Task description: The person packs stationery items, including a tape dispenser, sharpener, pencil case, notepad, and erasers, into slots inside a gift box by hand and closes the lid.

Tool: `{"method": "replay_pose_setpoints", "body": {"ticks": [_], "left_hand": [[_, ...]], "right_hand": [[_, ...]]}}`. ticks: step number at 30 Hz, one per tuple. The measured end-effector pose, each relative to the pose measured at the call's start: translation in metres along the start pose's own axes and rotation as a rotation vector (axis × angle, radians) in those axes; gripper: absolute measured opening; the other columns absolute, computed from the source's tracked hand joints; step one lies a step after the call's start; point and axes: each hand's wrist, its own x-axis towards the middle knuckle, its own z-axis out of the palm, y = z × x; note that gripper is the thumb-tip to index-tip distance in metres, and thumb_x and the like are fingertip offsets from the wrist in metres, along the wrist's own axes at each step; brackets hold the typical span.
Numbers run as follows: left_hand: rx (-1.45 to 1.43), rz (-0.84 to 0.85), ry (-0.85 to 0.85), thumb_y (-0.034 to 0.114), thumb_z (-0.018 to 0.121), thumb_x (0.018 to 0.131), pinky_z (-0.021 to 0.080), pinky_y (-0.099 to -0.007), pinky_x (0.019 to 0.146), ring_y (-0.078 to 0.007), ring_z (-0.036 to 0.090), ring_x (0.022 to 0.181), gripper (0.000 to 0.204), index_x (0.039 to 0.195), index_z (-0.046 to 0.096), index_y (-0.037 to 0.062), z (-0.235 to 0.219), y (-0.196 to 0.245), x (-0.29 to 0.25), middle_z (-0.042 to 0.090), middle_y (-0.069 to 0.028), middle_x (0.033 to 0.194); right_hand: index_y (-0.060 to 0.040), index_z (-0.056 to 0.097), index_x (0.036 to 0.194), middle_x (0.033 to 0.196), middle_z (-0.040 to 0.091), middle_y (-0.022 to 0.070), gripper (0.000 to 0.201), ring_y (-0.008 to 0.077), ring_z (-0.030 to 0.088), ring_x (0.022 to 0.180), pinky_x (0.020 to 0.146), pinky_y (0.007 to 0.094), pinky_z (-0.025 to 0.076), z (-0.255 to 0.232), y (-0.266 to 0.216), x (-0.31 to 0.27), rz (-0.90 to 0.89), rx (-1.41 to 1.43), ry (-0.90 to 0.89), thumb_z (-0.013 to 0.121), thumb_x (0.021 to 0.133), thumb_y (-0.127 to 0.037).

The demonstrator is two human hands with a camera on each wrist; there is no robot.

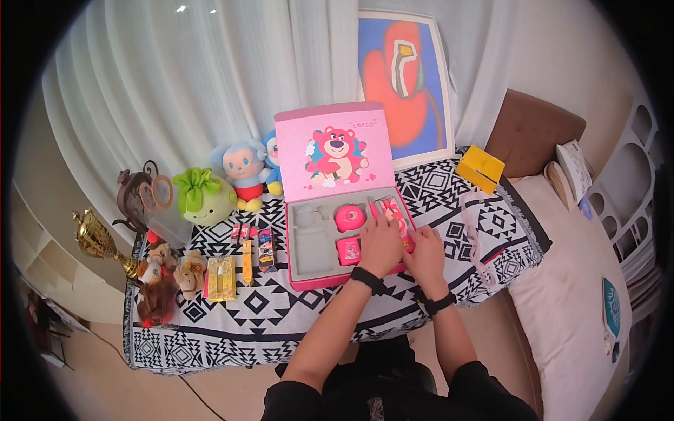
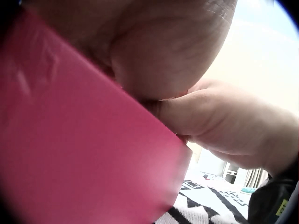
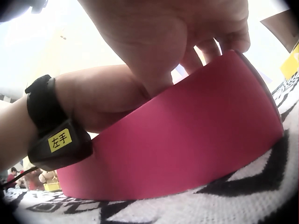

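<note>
A pink gift box (image 1: 337, 282) stands with its lid (image 1: 337, 151) raised, a pink bear printed on it. Its grey insert (image 1: 309, 270) holds a pink rounded case (image 1: 349, 217) and a small pink box (image 1: 348, 250). My left hand (image 1: 381, 245) reaches over the front rim, its fingers at a pink packaged item (image 1: 394, 212) in the right compartment. My right hand (image 1: 425, 258) lies at the right front corner, fingers over the rim beside that item. In the right wrist view its fingertips are partly hidden behind the pink wall (image 3: 187, 135); I cannot tell how either hand grips.
Left of the box lie a yellow pack (image 1: 222, 278), a yellow strip-shaped pack (image 1: 247, 263) and small plush toys (image 1: 189, 274). Behind stand a green-topped plush (image 1: 203, 196), a blue plush (image 1: 240, 172) and a gold trophy (image 1: 98, 238). A yellow box (image 1: 480, 169) sits at the back right.
</note>
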Motion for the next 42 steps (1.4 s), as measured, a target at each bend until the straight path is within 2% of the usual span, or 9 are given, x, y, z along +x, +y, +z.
{"method": "replay_pose_setpoints", "body": {"ticks": [5, 11, 16, 18, 22, 27, 33, 41, 42], "left_hand": [[0.028, 0.049, 0.008, 0.023, 0.067, 0.090, 0.047, -0.0535, 0.091, -0.0362, 0.057, 0.115, 0.031, 0.118, 0.072, 0.0092, -0.005, 0.001, -0.006, 0.064, -0.0141, 0.116], [0.054, 0.082, 0.007, 0.023, 0.066, 0.090, 0.043, -0.0533, 0.088, -0.0359, 0.056, 0.112, 0.029, 0.115, 0.073, 0.0099, -0.004, -0.001, -0.007, 0.063, -0.0132, 0.113], [0.076, 0.089, 0.011, 0.027, 0.066, 0.091, 0.043, -0.0515, 0.090, -0.0329, 0.055, 0.112, 0.027, 0.109, 0.075, 0.0089, -0.010, -0.001, -0.013, 0.063, -0.0125, 0.115], [0.057, 0.125, 0.093, 0.025, 0.064, 0.093, 0.043, -0.0514, 0.089, -0.0333, 0.055, 0.113, 0.025, 0.108, 0.075, 0.0088, -0.009, -0.002, -0.017, 0.062, -0.0131, 0.116], [0.045, 0.135, 0.065, 0.023, 0.062, 0.094, 0.042, -0.0512, 0.088, -0.0338, 0.055, 0.112, 0.025, 0.109, 0.075, 0.0086, -0.016, 0.002, -0.027, 0.062, -0.0135, 0.115], [0.026, 0.172, 0.137, 0.020, 0.063, 0.091, 0.039, -0.0471, 0.083, -0.0308, 0.053, 0.105, 0.025, 0.113, 0.074, 0.0124, -0.010, -0.003, -0.034, 0.061, -0.0105, 0.110], [0.010, 0.188, 0.176, 0.020, 0.064, 0.091, 0.039, -0.0464, 0.083, -0.0300, 0.053, 0.104, 0.025, 0.112, 0.074, 0.0121, -0.007, -0.005, -0.034, 0.061, -0.0107, 0.109], [-0.043, 0.146, 0.087, 0.016, 0.069, 0.090, 0.042, -0.0471, 0.089, -0.0307, 0.053, 0.110, 0.028, 0.117, 0.071, 0.0075, -0.041, -0.017, -0.054, 0.059, -0.0100, 0.112], [-0.082, 0.158, 0.126, 0.015, 0.070, 0.090, 0.043, -0.0473, 0.090, -0.0312, 0.054, 0.111, 0.029, 0.118, 0.071, 0.0066, -0.047, -0.024, -0.059, 0.060, -0.0100, 0.113]], "right_hand": [[-0.0008, 0.076, 0.109, 0.100, 0.061, 0.0117, 0.037, 0.0323, 0.058, 0.099, 0.085, 0.0434, 0.048, -0.002, -0.003, -0.001, -0.062, -0.028, -0.055, 0.080, 0.075, -0.015], [-0.0008, 0.077, 0.107, 0.102, 0.061, 0.0123, 0.028, 0.0333, 0.057, 0.099, 0.085, 0.0453, 0.047, 0.002, -0.004, -0.001, -0.080, -0.056, -0.089, 0.073, 0.081, -0.011], [0.0003, 0.076, 0.106, 0.104, 0.061, 0.0126, 0.024, 0.0335, 0.057, 0.101, 0.086, 0.0463, 0.047, 0.007, -0.003, -0.001, -0.044, 0.011, -0.008, 0.069, 0.085, -0.009], [0.0000, 0.076, 0.106, 0.106, 0.062, 0.0128, 0.023, 0.0338, 0.057, 0.102, 0.088, 0.0463, 0.047, 0.009, 0.000, 0.000, -0.068, 0.013, 0.021, 0.069, 0.086, -0.009], [0.0001, 0.076, 0.105, 0.108, 0.063, 0.0128, 0.021, 0.0339, 0.057, 0.101, 0.089, 0.0463, 0.047, 0.010, 0.003, -0.001, -0.091, 0.008, 0.062, 0.069, 0.087, -0.010], [0.0008, 0.076, 0.097, 0.106, 0.063, 0.0125, 0.016, 0.0341, 0.057, 0.102, 0.088, 0.0452, 0.047, 0.014, 0.003, 0.003, -0.072, 0.014, 0.039, 0.070, 0.088, -0.011], [0.0012, 0.076, 0.097, 0.106, 0.063, 0.0128, 0.017, 0.0340, 0.057, 0.102, 0.089, 0.0455, 0.047, 0.016, 0.005, 0.003, -0.073, 0.020, 0.057, 0.071, 0.087, -0.012], [-0.0004, 0.070, 0.100, 0.104, 0.063, 0.0137, 0.020, 0.0351, 0.058, 0.101, 0.090, 0.0478, 0.046, 0.008, -0.015, -0.001, -0.140, 0.103, 0.130, 0.073, 0.084, -0.011], [-0.0004, 0.070, 0.100, 0.104, 0.063, 0.0137, 0.020, 0.0351, 0.058, 0.101, 0.090, 0.0478, 0.046, 0.008, -0.019, -0.002, -0.132, 0.106, 0.128, 0.073, 0.084, -0.011]]}}
